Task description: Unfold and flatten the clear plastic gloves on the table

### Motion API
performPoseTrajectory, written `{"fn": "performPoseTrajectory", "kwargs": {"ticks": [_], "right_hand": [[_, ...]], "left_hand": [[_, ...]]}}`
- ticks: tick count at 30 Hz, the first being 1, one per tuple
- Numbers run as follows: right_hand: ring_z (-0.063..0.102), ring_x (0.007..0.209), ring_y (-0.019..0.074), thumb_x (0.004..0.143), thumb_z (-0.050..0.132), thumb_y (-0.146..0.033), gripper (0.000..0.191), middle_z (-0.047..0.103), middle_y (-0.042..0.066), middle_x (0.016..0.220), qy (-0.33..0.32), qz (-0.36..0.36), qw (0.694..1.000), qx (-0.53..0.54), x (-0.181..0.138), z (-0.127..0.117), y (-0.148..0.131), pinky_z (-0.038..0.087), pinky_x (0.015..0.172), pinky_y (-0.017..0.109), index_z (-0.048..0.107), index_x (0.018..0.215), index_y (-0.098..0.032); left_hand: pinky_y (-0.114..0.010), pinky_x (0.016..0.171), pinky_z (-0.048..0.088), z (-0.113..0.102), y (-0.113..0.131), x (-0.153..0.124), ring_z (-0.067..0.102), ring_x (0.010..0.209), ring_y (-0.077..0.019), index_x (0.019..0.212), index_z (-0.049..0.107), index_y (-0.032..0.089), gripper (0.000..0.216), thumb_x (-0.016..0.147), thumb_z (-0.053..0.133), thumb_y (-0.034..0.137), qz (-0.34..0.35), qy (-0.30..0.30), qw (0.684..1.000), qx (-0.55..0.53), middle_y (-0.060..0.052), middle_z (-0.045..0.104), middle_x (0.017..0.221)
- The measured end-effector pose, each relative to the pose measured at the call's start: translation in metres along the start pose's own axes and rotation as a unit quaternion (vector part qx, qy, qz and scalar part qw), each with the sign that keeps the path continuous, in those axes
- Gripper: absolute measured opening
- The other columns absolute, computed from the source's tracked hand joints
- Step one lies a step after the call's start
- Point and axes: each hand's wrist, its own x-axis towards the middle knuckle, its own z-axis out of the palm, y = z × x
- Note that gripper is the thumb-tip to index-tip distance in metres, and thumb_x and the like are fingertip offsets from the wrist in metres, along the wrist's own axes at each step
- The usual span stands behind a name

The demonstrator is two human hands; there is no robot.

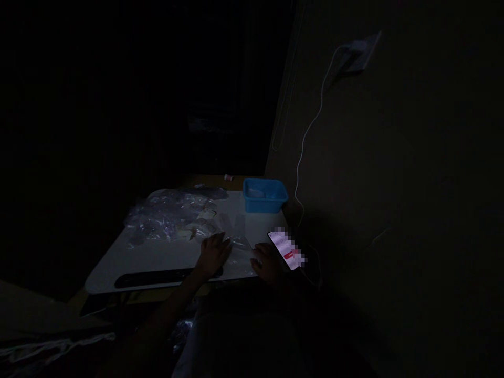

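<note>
A clear plastic bag lies spread on the white table between my two hands, its edges faint in the dim light. My left hand rests on its left side with the fingers stretched out and somewhat apart. At the bag's right edge, the fingers of my right hand are curled in and seem to pinch the plastic. A heap of crumpled clear plastic bags covers the left half of the table, close to my left hand. A lit phone is just right of my right hand.
The white folding table has a dark slot along its front edge. A blue plastic basket stands at its back right corner. Behind the table lies a small red-and-white item. A white cable hangs from a wall socket on the right.
</note>
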Motion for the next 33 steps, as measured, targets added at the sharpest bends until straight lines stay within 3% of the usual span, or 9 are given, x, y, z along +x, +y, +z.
{"fn": "performPoseTrajectory", "kwargs": {"ticks": [9, 14, 16, 23, 29, 33], "right_hand": [[0.05, 0.085, 0.0191, 0.073, 0.052, -0.019, 0.01, 0.059, 0.005, 0.085, 0.013, 0.013, 1.0, -0.007, -0.002, -0.001, -0.002, 0.04, 0.078, 0.032, 0.06, 0.079, -0.018], [0.05, 0.084, 0.0206, 0.076, 0.05, -0.022, 0.014, 0.059, 0.006, 0.083, 0.016, 0.031, 0.999, -0.035, -0.003, 0.005, -0.001, 0.039, 0.078, 0.034, 0.061, 0.084, -0.019], [0.051, 0.085, 0.0204, 0.076, 0.049, -0.02, 0.018, 0.061, 0.006, 0.085, 0.019, 0.031, 0.999, -0.026, -0.003, 0.006, 0.0, 0.039, 0.08, 0.034, 0.061, 0.089, -0.018], [0.055, 0.089, 0.0205, 0.076, 0.045, -0.015, 0.027, 0.064, 0.008, 0.096, 0.051, 0.023, 0.998, 0.001, -0.015, 0.009, 0.004, 0.04, 0.083, 0.036, 0.06, 0.098, -0.017], [0.054, 0.084, 0.019, 0.077, 0.045, -0.015, 0.022, 0.064, 0.006, 0.084, 0.07, -0.004, 0.997, 0.032, -0.033, -0.001, 0.008, 0.043, 0.079, 0.035, 0.062, 0.09, -0.018], [0.055, 0.086, 0.0189, 0.078, 0.044, -0.015, 0.023, 0.064, 0.007, 0.087, 0.062, -0.021, 0.997, 0.046, -0.029, -0.011, 0.009, 0.044, 0.079, 0.036, 0.061, 0.092, -0.018]], "left_hand": [[-0.057, 0.091, 0.027, -0.011, 0.015, 0.017, 0.039, 0.115, -0.0305, 0.108, 0.057, 0.021, 0.033, 0.084, 0.038, 0.033, -0.019, -0.006, 0.999, 0.04, -0.011, 0.047, 0.127], [-0.041, 0.098, 0.03, 0.001, 0.034, 0.023, 0.037, 0.12, -0.0234, 0.123, 0.044, 0.012, 0.041, 0.086, 0.032, 0.027, 0.091, -0.018, 0.996, 0.013, -0.013, 0.044, 0.131], [-0.039, 0.098, 0.03, 0.01, 0.036, 0.023, 0.037, 0.121, -0.0233, 0.123, 0.043, 0.009, 0.044, 0.088, 0.029, 0.03, 0.096, -0.03, 0.995, 0.013, -0.015, 0.043, 0.131], [-0.044, 0.1, 0.027, 0.03, 0.029, 0.017, 0.031, 0.126, -0.0262, 0.125, 0.041, 0.008, 0.05, 0.088, 0.026, 0.037, 0.063, -0.048, 0.995, 0.067, -0.017, 0.037, 0.135], [-0.042, 0.1, 0.028, 0.03, 0.026, 0.018, 0.032, 0.125, -0.0254, 0.124, 0.043, 0.009, 0.048, 0.088, 0.027, 0.037, 0.067, -0.037, 0.995, 0.063, -0.016, 0.038, 0.135], [-0.04, 0.098, 0.03, 0.026, 0.023, 0.022, 0.033, 0.125, -0.0247, 0.118, 0.049, 0.01, 0.047, 0.088, 0.026, 0.038, 0.088, -0.016, 0.995, 0.041, -0.015, 0.041, 0.133]]}}
